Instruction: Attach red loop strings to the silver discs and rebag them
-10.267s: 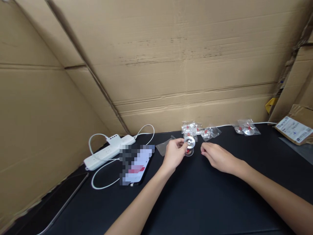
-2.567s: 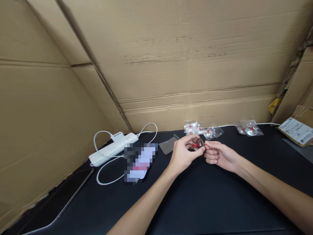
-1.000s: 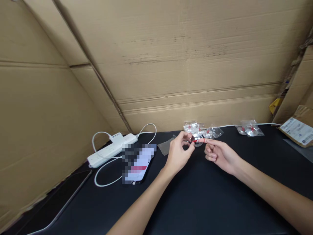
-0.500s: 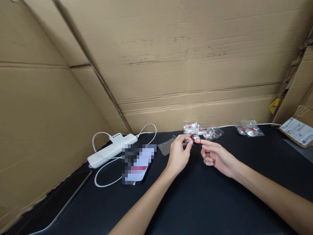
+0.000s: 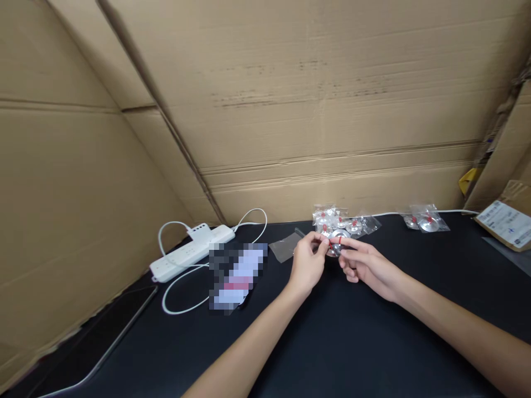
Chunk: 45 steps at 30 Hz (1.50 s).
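Note:
A small shiny metal disc with a red loop, which looks like a finger cymbal [image 5: 338,248], is between my two hands. My left hand [image 5: 309,260] is closed, its thumb and fingertips pinching the cymbal near its red cord. The red loop circles the outstretched index finger of my right hand [image 5: 369,265]. Another right fingertip meets the disc's rim, and the remaining fingers are loosely curled. Just behind my hands lie several similar discs with red parts in clear bags [image 5: 327,216]. Left of my left hand is a flat clear plastic bag [image 5: 285,247].
More bagged discs [image 5: 427,222] lie at the back right, near a labelled brown package [image 5: 508,224]. To the left are a white power strip [image 5: 193,254] with cables, a blurred-out phone [image 5: 238,282] and a dark tablet-like slab [image 5: 95,342]. Cardboard walls [image 5: 290,121] enclose the black table.
The metal disc has tilted, so more of its bright face shows. The right hand's other fingers have come in against its rim. My view has shifted slightly.

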### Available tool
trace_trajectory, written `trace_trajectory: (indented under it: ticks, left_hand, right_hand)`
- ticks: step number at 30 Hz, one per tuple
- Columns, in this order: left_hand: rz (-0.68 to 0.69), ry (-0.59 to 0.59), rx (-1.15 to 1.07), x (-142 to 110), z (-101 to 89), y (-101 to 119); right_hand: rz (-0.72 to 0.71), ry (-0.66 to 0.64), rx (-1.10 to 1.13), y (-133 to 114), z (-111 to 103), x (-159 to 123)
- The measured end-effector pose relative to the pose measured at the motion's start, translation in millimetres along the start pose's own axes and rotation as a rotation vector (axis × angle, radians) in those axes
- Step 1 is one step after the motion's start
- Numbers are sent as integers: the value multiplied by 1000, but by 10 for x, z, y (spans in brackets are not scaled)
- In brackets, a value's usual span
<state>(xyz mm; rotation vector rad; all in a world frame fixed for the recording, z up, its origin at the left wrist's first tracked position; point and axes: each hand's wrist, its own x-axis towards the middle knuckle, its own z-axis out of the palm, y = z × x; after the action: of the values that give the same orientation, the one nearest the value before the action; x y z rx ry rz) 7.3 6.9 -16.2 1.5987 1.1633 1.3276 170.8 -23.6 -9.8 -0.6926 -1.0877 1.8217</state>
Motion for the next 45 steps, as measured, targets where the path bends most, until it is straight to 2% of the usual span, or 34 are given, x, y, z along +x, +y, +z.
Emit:
trace_trajectory:
  ticks: [7,19,25,29,35,39,45]
  left_hand:
    - [16,56,-3,43,-54,24]
    - [69,-10,116,45,-97,66]
    - [39,-16,31,51,-91,66]
    - [-32,-2,-63,51,-88,67]
    - [-89,33,-83,43,-81,66]
    - [-71,27,-67,17,-55,71]
    - [-4,-9,-78,-21,12,67]
  right_hand:
    - [-23,17,25,12,-22,19]
    - [16,21,-7,1,16,6]
    - [6,34,-64,-22,57,-18]
    - [-34,66,-240,3,76,-14]
    - [-205,88,-736,112,8,20]
    - [-325,115,-1018,117,2,-2]
    - [-383,149,-1263,54,53,-53]
